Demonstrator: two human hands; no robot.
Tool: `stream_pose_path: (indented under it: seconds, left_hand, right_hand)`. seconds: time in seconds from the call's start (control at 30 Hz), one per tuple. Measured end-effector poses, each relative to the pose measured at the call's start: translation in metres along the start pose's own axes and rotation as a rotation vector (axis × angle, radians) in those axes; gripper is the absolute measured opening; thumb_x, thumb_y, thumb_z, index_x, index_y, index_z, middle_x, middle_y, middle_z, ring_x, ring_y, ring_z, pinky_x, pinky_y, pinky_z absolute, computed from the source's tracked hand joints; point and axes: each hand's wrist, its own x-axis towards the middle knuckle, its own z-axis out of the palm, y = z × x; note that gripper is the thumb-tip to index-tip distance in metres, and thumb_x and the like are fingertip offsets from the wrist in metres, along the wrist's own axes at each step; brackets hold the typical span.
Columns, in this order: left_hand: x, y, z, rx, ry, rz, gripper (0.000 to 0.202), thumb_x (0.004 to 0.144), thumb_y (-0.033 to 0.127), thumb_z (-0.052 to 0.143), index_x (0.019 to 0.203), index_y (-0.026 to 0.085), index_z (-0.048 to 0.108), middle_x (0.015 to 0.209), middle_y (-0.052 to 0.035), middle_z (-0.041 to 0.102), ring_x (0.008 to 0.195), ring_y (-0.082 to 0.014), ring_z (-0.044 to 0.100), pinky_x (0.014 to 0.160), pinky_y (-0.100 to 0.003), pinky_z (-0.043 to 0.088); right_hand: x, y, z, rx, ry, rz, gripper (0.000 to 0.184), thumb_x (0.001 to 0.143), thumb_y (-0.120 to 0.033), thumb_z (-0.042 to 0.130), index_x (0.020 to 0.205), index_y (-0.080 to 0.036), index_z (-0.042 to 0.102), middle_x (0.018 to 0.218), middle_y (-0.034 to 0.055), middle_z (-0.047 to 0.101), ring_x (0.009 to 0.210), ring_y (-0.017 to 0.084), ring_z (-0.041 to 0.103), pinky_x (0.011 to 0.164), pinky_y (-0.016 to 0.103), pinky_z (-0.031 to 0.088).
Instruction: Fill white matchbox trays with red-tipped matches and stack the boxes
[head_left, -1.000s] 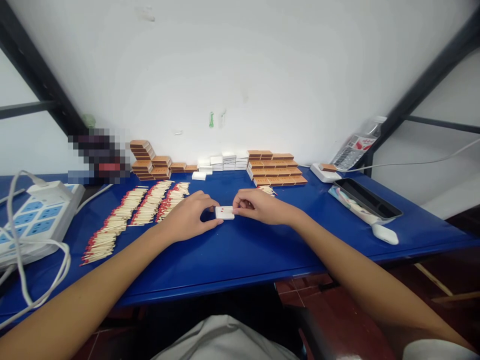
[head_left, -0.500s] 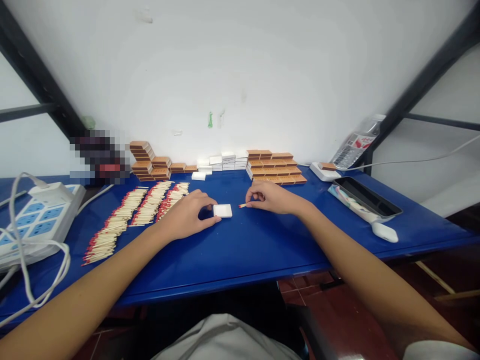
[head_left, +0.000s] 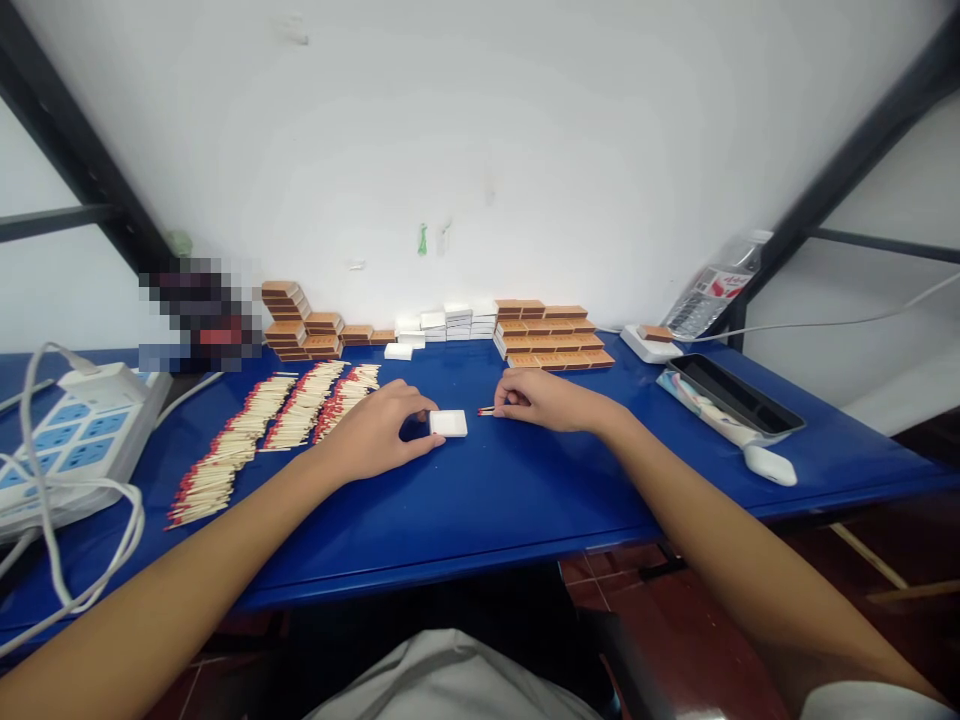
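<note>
My left hand (head_left: 379, 428) rests on the blue desk, thumb and fingers closed on the left end of a small white matchbox tray (head_left: 448, 424). Just right of the tray, my right hand (head_left: 529, 398) pinches a few matches (head_left: 486, 411), their red heads pointing left toward it. A short gap separates the match heads from the tray. Beside my left forearm lie rows of loose matches (head_left: 217, 455) with red heads, partly hidden by that hand.
Brown matchboxes (head_left: 555, 340) are stacked against the wall, with more brown boxes (head_left: 285, 318) at left. White trays (head_left: 457, 322) stand between them. A power strip (head_left: 90, 430) with cables is at left; a pencil case (head_left: 731, 395) and plastic bottle (head_left: 720, 285) are at right.
The matches in my right hand have turned slightly and spread, so that separate heads show. Both hands stay in nearly the same place, and the tray remains in my left hand.
</note>
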Motion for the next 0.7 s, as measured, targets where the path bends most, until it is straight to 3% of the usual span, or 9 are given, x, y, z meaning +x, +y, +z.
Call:
stream_pose_path:
  seconds: [0.3,0.47,0.7]
  left_hand:
    - [-0.001,0.003,0.002,0.008,-0.009,0.015,0.030,0.096,0.046,0.069,0.115,0.024,0.074,0.100,-0.0059,0.071,0.100,-0.0270,0.059,0.081,-0.038,0.047]
    - [0.000,0.000,0.002,0.008,0.006,0.021,0.029,0.096,0.045,0.069,0.114,0.023,0.074,0.099,-0.0054,0.070,0.100,-0.0261,0.059,0.084,-0.039,0.047]
    - [-0.001,-0.001,0.002,0.003,0.010,0.017,0.031,0.096,0.046,0.070,0.116,0.023,0.073,0.100,-0.0053,0.070,0.101,-0.0259,0.059,0.083,-0.038,0.047]
  right_hand:
    - [-0.004,-0.027,0.003,0.083,0.008,-0.115,0.029,0.100,-0.049,0.058,0.096,-0.021,0.066,0.094,0.0048,0.061,0.079,0.019,0.052,0.069,0.032,0.037]
    - [-0.003,-0.016,0.003,-0.026,0.018,-0.047,0.020,0.097,-0.039,0.062,0.094,-0.020,0.069,0.092,0.0056,0.062,0.078,0.019,0.053,0.068,0.031,0.036]
    - [-0.003,-0.014,-0.001,-0.067,-0.009,-0.006,0.022,0.094,-0.042,0.065,0.091,-0.020,0.069,0.088,0.0044,0.060,0.077,0.018,0.051,0.066,0.031,0.034]
